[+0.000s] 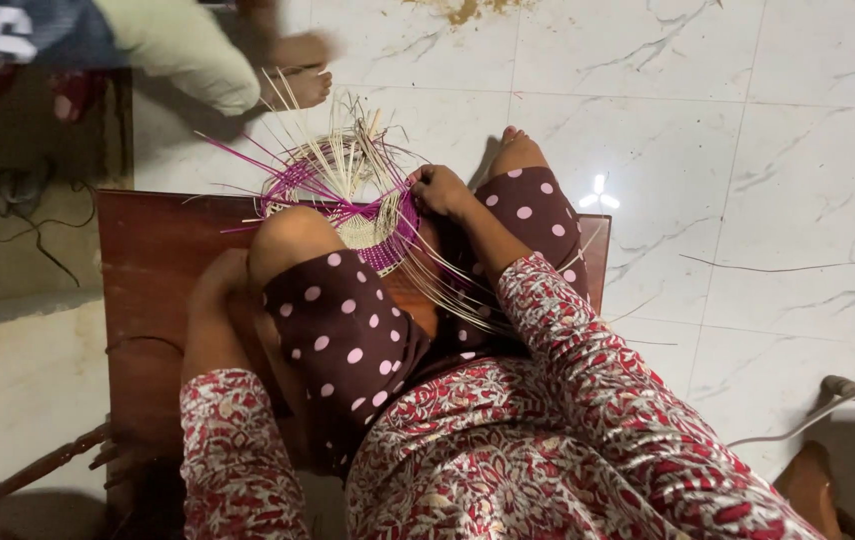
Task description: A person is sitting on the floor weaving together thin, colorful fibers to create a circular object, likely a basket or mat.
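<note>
A half-woven basket (348, 195) of purple and pale cane strips is held between the knees of a seated person, at the far edge of a low wooden seat (148, 260). Loose pale strips (448, 285) are fanned out from its rim, some upward and some trailing down across the lap. The right hand (440, 190) is closed on the basket's right edge, fingers curled around the purple weave and the strips there. The left hand (218, 285) is laid down beside the left knee, touching the seat and well apart from the basket; whether anything is gripped in it cannot be told, as the fingers are partly hidden by the leg. Dark maroon trousers with pink dots and a red patterned top are worn. A white marble-look tiled floor (708, 120) is seen beyond the seat. Another person's bare foot (298, 85) and pale trouser leg (183, 50) are placed on the floor just beyond the basket, at the upper left.
</note>
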